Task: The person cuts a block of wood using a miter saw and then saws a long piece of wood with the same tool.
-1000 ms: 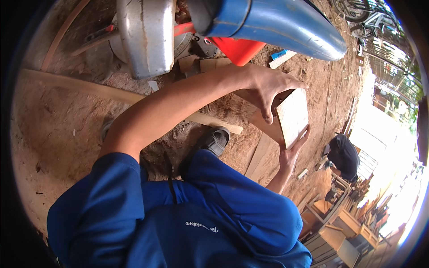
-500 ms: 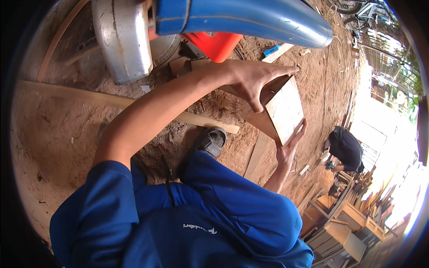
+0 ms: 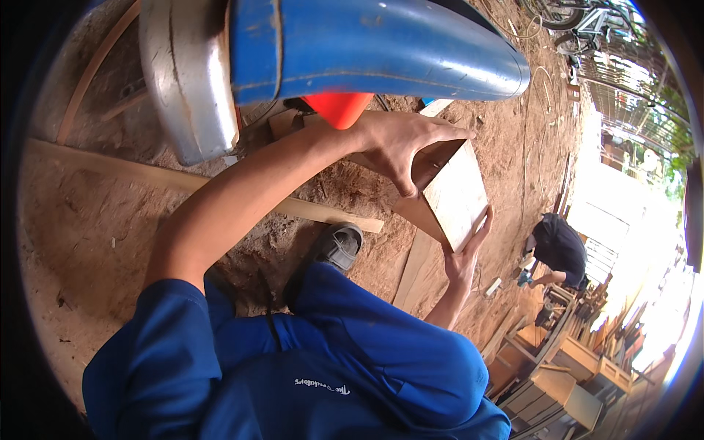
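A wooden box (image 3: 457, 196) with a pale, light-struck panel is held up over the dirt ground, tilted, in front of me to the right. My left hand (image 3: 400, 150) spans its upper left side, with the thumb on the near corner and the fingers stretched to the far corner. Along the lower right edge, my right hand (image 3: 463, 260) grips the panel, fingers lying on its side. Between the left thumb and fingers a dark hollow inside the box shows. The box's underside is hidden.
A large blue curved part (image 3: 381, 51) and a silver metal part (image 3: 189, 81) hang close at the top, with an orange-red piece (image 3: 339, 108) below. Wooden planks (image 3: 330, 214) lie near my sandal. Right, another person (image 3: 561, 249) bends over beside stacked wooden furniture (image 3: 561, 392).
The whole view has shifted slightly, so the box and both hands sit lower and further left. The blue part now covers more of the orange-red piece. Both hands keep their hold.
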Motion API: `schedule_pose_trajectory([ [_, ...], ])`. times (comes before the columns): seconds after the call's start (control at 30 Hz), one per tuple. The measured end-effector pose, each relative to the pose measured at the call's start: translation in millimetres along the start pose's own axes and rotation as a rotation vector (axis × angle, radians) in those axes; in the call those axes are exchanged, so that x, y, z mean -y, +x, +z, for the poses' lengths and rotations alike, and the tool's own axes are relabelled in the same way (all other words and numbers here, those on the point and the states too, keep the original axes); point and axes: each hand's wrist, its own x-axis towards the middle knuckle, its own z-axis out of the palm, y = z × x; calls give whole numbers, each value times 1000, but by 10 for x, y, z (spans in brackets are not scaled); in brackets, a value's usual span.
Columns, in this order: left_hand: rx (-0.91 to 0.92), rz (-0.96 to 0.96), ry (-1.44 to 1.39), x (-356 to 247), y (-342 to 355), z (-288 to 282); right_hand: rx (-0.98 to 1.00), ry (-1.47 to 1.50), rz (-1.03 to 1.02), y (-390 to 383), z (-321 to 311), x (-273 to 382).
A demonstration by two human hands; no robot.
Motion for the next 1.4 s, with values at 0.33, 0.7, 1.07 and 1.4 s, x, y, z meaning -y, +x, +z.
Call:
schedule_pose_trajectory([
  [0.33, 0, -24, -60, 33, -28, -52, -1, -23, -1, 7, 36, 35],
  [0.7, -71, -48, -18, 18, -113, -56, -27, -262, -23, -19, -2, -102],
  [1.07, -65, -28, 13, 22, -86, -33, -48, -158, -39, -19, 54, 18],
  [1.4, 39, -67, 111, -221, -6, -195, -181, -235, -41, -35, 82, 41],
])
